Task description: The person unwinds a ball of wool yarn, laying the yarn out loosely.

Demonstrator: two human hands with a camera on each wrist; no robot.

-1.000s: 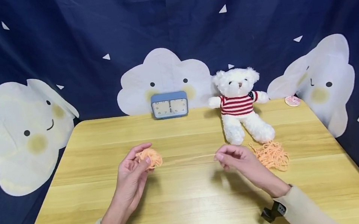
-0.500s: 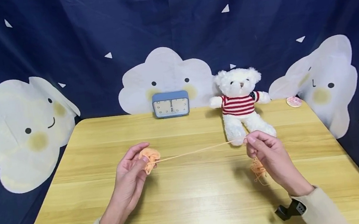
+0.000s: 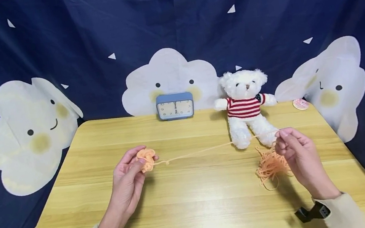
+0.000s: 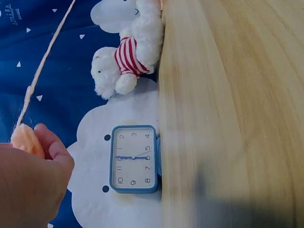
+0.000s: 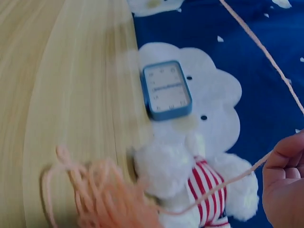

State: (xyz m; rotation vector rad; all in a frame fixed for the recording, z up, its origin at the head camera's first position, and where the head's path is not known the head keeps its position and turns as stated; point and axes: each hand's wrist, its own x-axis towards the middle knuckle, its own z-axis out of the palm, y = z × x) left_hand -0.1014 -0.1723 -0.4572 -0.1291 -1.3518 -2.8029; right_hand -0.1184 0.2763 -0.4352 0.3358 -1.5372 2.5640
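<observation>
My left hand (image 3: 126, 185) holds a small wound ball of peach yarn (image 3: 146, 159) between thumb and fingers, above the left part of the table. A yarn strand (image 3: 204, 150) stretches nearly straight from the ball to my right hand (image 3: 302, 158), which pinches it between thumb and fingertips. Below and left of that hand, a loose tangled yarn pile (image 3: 270, 167) lies on the table. In the right wrist view, another length of strand (image 5: 232, 180) runs from the pile up to the right hand, across the bear. The left wrist view shows the yarn ball (image 4: 27, 140) partly hidden by the hand.
A white teddy bear (image 3: 243, 106) in a striped sweater sits at the table's back right, just behind the yarn pile. Left of it stands a blue clock (image 3: 175, 107). A round pink disc (image 3: 300, 104) lies near the back right corner. A dark blue curtain (image 3: 88, 26) hangs behind.
My right hand has moved right, past the front of the bear, drawing the strand out longer. The left hand has stayed nearly in place while the yarn ball turned in its fingers.
</observation>
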